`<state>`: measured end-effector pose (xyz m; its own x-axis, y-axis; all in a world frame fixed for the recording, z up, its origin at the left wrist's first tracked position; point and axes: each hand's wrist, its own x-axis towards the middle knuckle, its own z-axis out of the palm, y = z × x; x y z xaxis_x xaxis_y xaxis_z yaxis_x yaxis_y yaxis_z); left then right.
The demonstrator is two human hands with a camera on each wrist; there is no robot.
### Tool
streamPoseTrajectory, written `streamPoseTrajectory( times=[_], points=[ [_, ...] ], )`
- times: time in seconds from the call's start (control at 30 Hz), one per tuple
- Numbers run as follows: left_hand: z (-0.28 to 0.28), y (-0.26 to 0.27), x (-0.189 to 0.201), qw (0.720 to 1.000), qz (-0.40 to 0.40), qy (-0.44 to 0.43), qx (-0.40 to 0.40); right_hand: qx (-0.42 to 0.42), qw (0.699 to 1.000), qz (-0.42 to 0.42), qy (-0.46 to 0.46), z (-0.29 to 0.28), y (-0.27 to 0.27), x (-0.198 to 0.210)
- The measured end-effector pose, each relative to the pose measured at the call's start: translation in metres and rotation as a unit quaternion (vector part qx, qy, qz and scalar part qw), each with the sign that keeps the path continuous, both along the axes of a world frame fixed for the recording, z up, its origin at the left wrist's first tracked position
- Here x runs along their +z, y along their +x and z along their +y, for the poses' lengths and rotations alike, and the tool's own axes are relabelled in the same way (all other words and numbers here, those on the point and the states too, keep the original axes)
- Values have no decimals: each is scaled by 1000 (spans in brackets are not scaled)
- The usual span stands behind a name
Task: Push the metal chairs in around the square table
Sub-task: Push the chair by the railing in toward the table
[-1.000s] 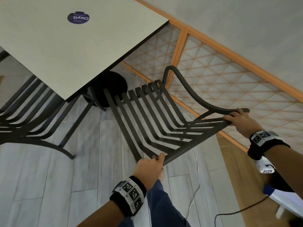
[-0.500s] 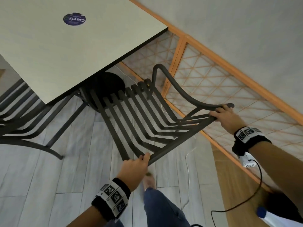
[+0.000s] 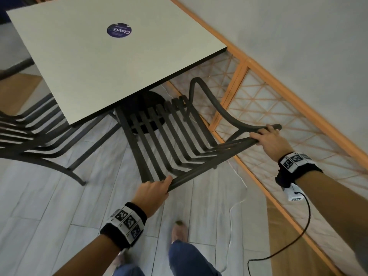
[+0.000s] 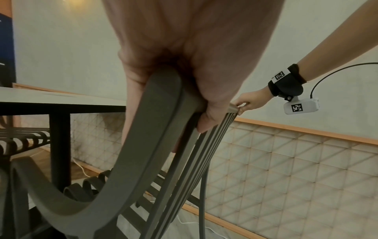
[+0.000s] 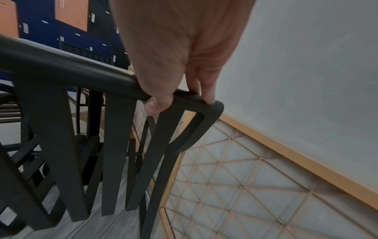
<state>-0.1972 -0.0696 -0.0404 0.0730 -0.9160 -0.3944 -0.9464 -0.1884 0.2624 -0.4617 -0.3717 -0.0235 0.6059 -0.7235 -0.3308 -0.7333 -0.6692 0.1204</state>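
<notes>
A dark slatted metal chair (image 3: 175, 136) faces the square beige table (image 3: 95, 62), with the front of its seat under the table's near edge. My left hand (image 3: 153, 191) grips the left end of the chair's top rail (image 4: 163, 103). My right hand (image 3: 266, 138) grips the right end of that rail (image 5: 184, 95), thumb under and fingers over. A second metal chair (image 3: 33, 136) stands at the table's left side, its seat partly under the tabletop.
A lattice wall panel with an orange wooden frame (image 3: 247, 90) runs close along the chair's right side. The table's black pedestal base (image 3: 143, 104) sits under the top. A thin white cable (image 3: 237, 196) lies on the grey plank floor. My foot (image 3: 179, 230) is behind the chair.
Both hands have pushed the chair forward, and its seat front has gone under the table edge. I have stepped forward with it, closer to the table.
</notes>
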Motion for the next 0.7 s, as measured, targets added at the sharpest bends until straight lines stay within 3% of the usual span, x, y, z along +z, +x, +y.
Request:
streamPoseTrajectory(
  times=[0.4,0.7],
  points=[
    [-35,12,-3,998,50,-34,35,18,1000,-10,20,-55,26,3],
    [-48,24,1,998,28,-51,32,17,1000,-11,23,-75,44,8]
  ],
)
